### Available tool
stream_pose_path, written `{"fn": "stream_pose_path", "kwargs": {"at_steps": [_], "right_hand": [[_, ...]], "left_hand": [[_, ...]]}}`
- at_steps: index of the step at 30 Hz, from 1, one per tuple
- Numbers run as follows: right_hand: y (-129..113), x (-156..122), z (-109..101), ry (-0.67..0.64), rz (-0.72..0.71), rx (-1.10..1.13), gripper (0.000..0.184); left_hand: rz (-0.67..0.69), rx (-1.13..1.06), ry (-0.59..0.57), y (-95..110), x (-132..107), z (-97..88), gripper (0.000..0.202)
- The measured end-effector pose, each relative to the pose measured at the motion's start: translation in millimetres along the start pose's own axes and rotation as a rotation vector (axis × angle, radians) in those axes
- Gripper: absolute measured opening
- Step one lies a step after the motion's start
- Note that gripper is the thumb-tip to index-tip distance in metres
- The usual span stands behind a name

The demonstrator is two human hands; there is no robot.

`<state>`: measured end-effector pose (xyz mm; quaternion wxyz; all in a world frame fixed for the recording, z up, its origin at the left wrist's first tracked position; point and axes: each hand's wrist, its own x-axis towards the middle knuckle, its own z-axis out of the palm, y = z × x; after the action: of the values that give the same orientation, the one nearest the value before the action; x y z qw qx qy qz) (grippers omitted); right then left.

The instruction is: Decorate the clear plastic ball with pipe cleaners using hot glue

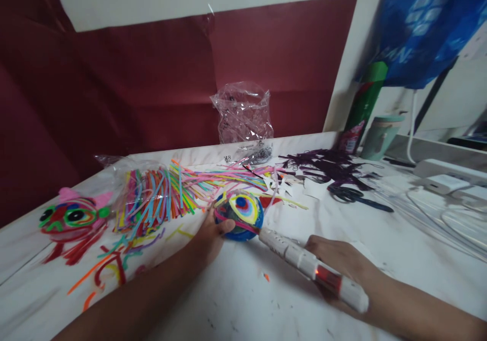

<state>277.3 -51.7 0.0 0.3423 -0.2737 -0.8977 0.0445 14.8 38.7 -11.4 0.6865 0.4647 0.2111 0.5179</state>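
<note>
My left hand [213,234] is closed on the left side of a round craft mask [249,206], its thumb across the front. The mask has a big yellow, blue and red eye, a blue lower rim and a pink strip across it. My right hand [338,254] grips a white hot glue gun [289,249], which shows a small orange-red light. The gun's nozzle meets the mask's lower right edge; whether it touches cannot be seen clearly. My right fingers are mostly hidden behind the gun.
A finished-looking pink-eared craft face [74,216] lies at left. Beside it are colourful pipe cleaners [152,199] and loose scraps. Behind stands a clear plastic bag [245,112]. Scissors [361,199], purple shreds [327,166], a green cup [382,135] and a power strip [449,178] with cables are at right.
</note>
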Motion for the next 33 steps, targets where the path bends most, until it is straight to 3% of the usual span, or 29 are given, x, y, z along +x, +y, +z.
{"fn": "stream_pose_path", "kwargs": {"at_steps": [33], "right_hand": [[2.4, -5.5, 2.9, -0.014, 0.011, -0.010, 0.020]], "left_hand": [[-0.008, -0.007, 0.029, 2.9, -1.7, 1.7, 0.089]]}}
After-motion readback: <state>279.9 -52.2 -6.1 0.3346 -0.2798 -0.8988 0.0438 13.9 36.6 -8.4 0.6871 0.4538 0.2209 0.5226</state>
